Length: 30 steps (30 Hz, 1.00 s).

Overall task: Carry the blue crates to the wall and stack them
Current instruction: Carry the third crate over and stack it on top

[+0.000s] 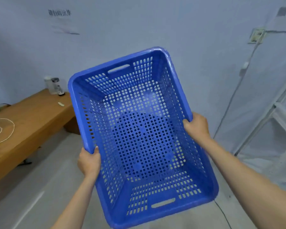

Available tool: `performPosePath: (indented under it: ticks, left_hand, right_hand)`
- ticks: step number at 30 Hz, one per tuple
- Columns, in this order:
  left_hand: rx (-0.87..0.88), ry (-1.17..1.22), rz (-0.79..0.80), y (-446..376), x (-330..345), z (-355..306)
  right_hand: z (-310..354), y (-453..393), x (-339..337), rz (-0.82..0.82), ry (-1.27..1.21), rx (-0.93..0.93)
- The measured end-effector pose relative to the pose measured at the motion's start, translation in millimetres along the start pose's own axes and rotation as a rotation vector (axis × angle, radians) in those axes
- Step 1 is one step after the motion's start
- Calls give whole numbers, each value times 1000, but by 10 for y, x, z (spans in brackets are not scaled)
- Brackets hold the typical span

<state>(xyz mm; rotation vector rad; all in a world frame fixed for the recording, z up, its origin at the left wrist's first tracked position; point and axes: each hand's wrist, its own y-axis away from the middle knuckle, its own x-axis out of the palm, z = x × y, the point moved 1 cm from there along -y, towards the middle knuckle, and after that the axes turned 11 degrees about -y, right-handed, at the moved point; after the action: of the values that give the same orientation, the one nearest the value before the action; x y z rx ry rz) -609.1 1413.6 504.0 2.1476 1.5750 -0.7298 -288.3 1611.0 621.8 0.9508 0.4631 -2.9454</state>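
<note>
A blue perforated plastic crate (180, 96) fills the middle of the head view, held up in the air and tilted, its open top facing me. My left hand (89, 161) grips the crate's left long rim. On the right long rim, my right hand (196, 125) is closed with the fingers hooked over the edge. The crate is empty inside. A pale wall (139, 27) stands straight ahead behind it. No other blue crate shows.
A low wooden bench (31, 123) runs along the left, with a clear bottle (54, 85), a coil of string (2, 129) and small items on it. A white metal rack (277, 113) stands at the right. A thin cable (221, 212) lies on the grey floor.
</note>
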Motion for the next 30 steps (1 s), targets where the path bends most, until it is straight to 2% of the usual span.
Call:
performPosePath:
  ticks: [4, 8, 12, 15, 22, 24, 28, 30]
  left_hand:
    - [-205, 5, 176, -247, 627, 7]
    - [-395, 89, 334, -317, 1235, -32]
    - [-575, 172, 348, -359, 1877, -165]
    - [-644, 194, 316, -465, 2295, -356]
    - [-834, 302, 264, -940, 2995, -736]
    - [-863, 325, 258, -1004, 3121, -806]
    - [-870, 353, 296, -1142, 3409, -989]
    - [-884, 388, 303, -1193, 3557, -1071]
  right_hand:
    - [97, -995, 453, 131, 161, -129]
    - [250, -1986, 981, 338, 391, -277]
    - [342, -2890, 1616, 508, 534, -478]
    - [294, -3503, 2046, 568, 561, -544]
    - [71, -4453, 2956, 636, 620, -517]
    - [3, -4574, 3181, 643, 627, -463]
    - [-262, -4818, 3526, 534, 703, -336]
    - [-418, -4937, 3655, 548, 707, -251]
